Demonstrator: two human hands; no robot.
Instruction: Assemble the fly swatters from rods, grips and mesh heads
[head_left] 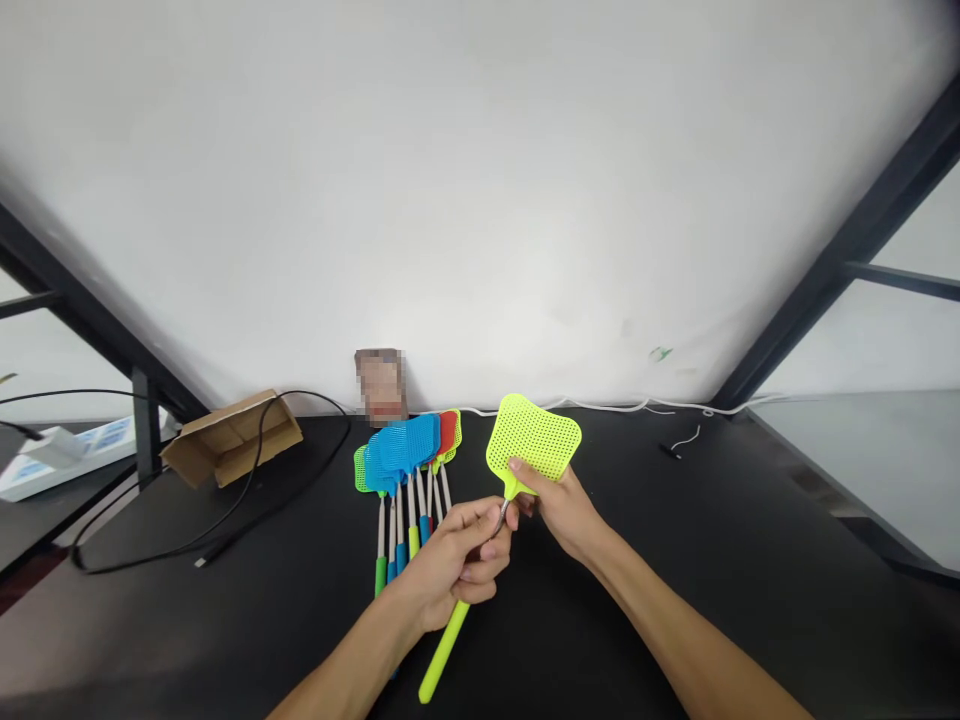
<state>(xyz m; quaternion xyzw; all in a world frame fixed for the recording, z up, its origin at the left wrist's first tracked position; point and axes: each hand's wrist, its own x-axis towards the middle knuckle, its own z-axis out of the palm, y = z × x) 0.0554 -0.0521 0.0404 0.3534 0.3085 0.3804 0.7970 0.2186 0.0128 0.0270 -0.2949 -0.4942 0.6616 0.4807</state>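
Observation:
A yellow-green fly swatter [534, 437] is held between both hands above the black table. My left hand [466, 555] is closed round its metal shaft, just below the mesh head, and the yellow-green handle slants out beneath toward the table's front. My right hand [562, 500] grips the lower edge of the head, thumb on the near face and fingers mostly hidden behind. Left of my hands lies a fanned pile of fly swatters [405, 443] with blue, green, red and yellow-green heads; my left hand and forearm cover some of their handles.
An open cardboard box [240, 440] lies at the back left, with a black cable [259, 470] looping across it. A white power strip [82, 455] is further left. A blurred-out upright object [382, 388] leans on the wall. A short black connector [670, 452] lies back right.

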